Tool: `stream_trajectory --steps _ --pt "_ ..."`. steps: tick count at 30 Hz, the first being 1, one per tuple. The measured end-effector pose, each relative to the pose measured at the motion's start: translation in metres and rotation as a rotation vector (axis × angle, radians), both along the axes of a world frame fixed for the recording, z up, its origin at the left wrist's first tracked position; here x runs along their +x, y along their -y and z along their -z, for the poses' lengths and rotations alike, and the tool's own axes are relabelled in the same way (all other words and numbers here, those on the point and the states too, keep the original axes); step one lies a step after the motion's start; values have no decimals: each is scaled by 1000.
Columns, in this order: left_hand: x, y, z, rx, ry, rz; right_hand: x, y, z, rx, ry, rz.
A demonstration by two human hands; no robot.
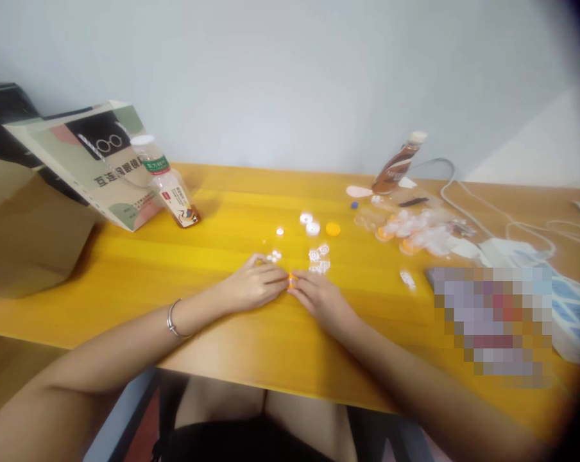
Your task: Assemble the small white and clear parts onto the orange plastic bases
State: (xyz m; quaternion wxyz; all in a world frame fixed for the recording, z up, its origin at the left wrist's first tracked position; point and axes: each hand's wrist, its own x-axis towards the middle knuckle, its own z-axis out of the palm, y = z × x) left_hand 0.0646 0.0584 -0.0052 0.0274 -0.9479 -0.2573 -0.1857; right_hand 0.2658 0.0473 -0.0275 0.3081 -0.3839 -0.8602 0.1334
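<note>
My left hand and my right hand meet over the table, fingertips closed on a small orange piece between them. The piece is mostly covered, so its exact kind cannot be made out. Just beyond the hands lie small white round pieces and flat white patterned parts. Farther back are white discs, a small white piece and an orange disc.
At the left stand a printed paper bag, a brown paper bag and a labelled bottle. A brown drink bottle, orange-and-white parts in clear plastic, a white cable and a pixelated object occupy the right.
</note>
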Motion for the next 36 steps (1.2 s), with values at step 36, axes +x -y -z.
stream_trajectory --steps 36 --pt "-24 -52 9 -371 325 -235 -8 -8 -15 -705 -692 106"
